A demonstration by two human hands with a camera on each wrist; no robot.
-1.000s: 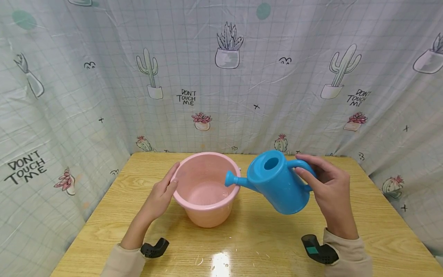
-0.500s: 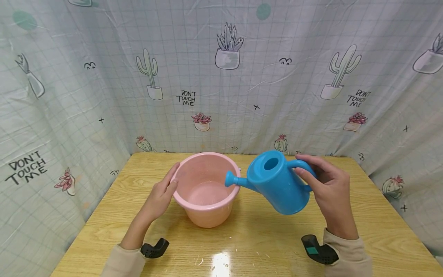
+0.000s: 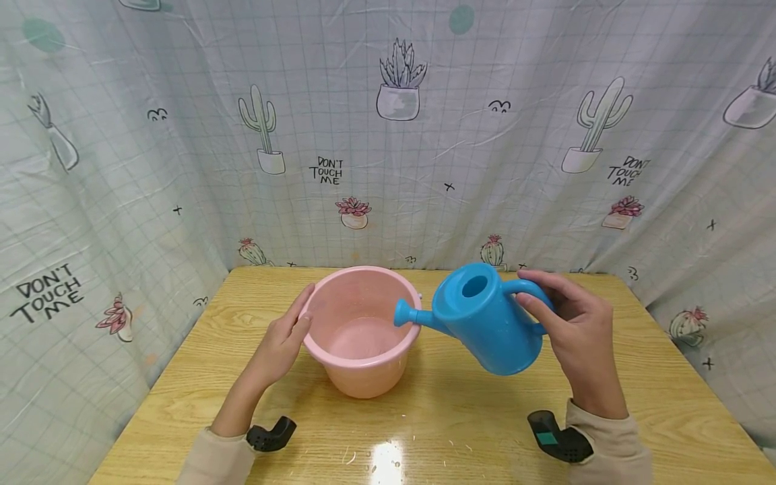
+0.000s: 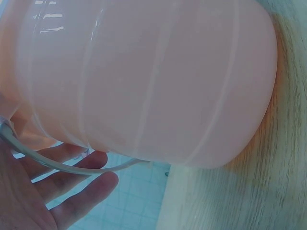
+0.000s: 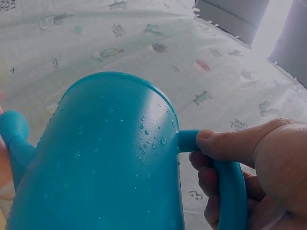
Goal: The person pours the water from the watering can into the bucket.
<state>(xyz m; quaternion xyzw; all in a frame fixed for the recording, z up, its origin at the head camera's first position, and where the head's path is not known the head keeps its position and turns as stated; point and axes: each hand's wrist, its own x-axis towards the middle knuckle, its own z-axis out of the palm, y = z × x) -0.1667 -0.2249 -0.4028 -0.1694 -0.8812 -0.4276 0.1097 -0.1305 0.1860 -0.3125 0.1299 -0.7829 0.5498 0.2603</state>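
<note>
A pink plastic bucket [image 3: 364, 377] stands upright on the table. My left hand [image 3: 283, 340] holds its left rim, thumb at the rim and fingers along the outside. In the left wrist view, the bucket's thin handle [image 4: 53, 164] crosses in front of the fingers [image 4: 88, 196]. My right hand [image 3: 576, 323] grips the handle of a blue watering can [image 3: 494, 323], thumb on top and fingers curled round it. The can is held off the table, tilted left, its spout end over the bucket's right rim. Water drops bead on the can in the right wrist view.
The wooden table [image 3: 200, 377] carries small wet spots near its front. A patterned curtain [image 3: 448, 148] hangs behind it and at both sides. Black wrist devices [image 3: 271, 434] sit at both sleeves.
</note>
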